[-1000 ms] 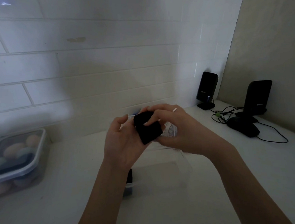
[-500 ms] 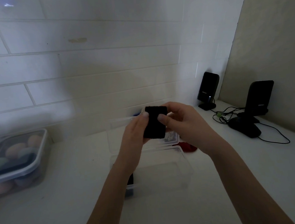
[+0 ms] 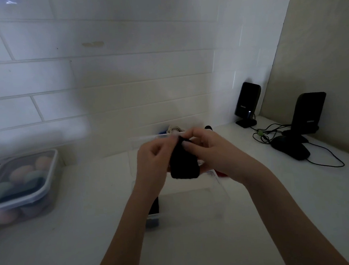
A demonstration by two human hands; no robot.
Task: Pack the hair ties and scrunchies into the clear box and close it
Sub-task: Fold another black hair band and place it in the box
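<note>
A black scrunchie (image 3: 184, 163) hangs between both hands above the clear box (image 3: 196, 203). My left hand (image 3: 154, 161) pinches its upper left edge, and my right hand (image 3: 210, 150) grips its top and right side. The box stands open on the white counter, with its clear lid (image 3: 147, 137) raised behind the hands. Dark items (image 3: 153, 212) lie in the box's left end under my left forearm. A beige scrunchie (image 3: 174, 129), a blue one and a black one lie behind the box by the wall. Something red (image 3: 221, 173) shows right of the box.
A lidded plastic container (image 3: 21, 186) of pastel egg-shaped sponges stands at the left. Two black speakers (image 3: 247, 103) (image 3: 308, 111), a black mouse (image 3: 290, 149) and cables (image 3: 326, 158) lie at the right. A tiled wall rises close behind.
The hands have lowered slightly and turned the black scrunchie, which now hangs longer and flatter between them. The view has shifted a little.
</note>
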